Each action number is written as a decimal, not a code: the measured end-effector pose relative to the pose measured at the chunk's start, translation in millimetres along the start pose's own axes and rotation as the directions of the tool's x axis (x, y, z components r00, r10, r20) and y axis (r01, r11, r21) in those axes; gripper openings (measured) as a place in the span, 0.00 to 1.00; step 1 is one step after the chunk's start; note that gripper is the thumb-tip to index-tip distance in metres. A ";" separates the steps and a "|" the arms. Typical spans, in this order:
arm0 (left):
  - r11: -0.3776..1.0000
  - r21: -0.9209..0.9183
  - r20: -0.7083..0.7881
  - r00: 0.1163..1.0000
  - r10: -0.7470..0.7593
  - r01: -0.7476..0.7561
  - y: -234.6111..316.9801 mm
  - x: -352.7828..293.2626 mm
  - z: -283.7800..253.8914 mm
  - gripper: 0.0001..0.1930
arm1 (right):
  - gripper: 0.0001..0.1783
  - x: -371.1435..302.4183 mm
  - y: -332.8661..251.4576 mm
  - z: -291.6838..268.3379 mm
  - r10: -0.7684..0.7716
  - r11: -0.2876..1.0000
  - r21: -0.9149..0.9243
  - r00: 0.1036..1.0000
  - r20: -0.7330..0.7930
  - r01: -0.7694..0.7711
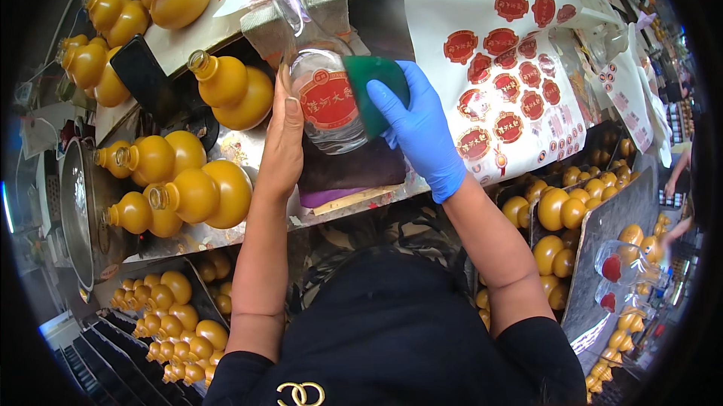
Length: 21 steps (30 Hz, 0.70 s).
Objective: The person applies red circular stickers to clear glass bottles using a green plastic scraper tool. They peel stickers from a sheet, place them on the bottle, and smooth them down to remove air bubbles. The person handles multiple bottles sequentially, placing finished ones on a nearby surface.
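A clear glass bottle point(315, 63) with a red oval label point(327, 102) lies on its side in front of me, neck pointing away. A pale purple ribbon point(292, 1) is tied at its neck. My bare left hand point(282, 131) grips the bottle's left side, fingers partly hidden behind the glass. In a blue glove, my right hand point(419, 123) pinches a flat green pad point(379, 90) against the bottle's right side, at the label's edge. Under the bottle is a dark cloth point(350, 172).
White sheets of red labels point(459, 74) spread to the right. Yellow gourd-shaped bottles point(226, 191) stand at left, near a black phone point(139, 67) and a metal basin point(77, 210). Crates of yellow bottles point(553, 210) flank me. Another person's arm point(678, 172) shows at far right.
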State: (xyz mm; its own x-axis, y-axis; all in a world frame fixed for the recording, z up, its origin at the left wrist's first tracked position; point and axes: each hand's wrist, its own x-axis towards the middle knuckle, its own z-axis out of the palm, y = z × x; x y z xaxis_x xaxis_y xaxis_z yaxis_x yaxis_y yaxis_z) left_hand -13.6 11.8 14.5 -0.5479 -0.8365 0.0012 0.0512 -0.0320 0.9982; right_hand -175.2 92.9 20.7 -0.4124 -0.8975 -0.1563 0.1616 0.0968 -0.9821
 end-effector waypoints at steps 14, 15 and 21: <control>0.944 -0.320 0.077 0.995 -0.060 0.081 -12.0 6.3 -19.3 0.31 | 0.16 -31.9 -45.8 -1.7 -0.342 0.003 -0.522 0.492 0.801 0.853; 0.939 -0.329 0.100 0.993 -0.068 0.098 -12.5 6.8 -21.2 0.31 | 0.15 -27.6 -48.0 0.9 -0.414 0.000 -0.517 0.470 0.780 0.856; 0.905 -0.404 0.052 0.991 -0.122 0.132 -8.2 2.1 -21.2 0.26 | 0.18 -18.8 -55.3 9.8 -0.386 -0.260 -0.512 0.398 0.832 0.819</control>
State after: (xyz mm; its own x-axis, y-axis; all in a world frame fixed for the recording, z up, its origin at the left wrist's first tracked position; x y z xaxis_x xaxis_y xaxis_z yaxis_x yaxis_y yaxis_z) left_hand 2.5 -1.2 5.0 -0.5930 -0.7966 -0.1171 0.3111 -0.3608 0.8792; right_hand -167.6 100.2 78.9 0.5195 -0.7530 0.4039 -0.8388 -0.5395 0.0731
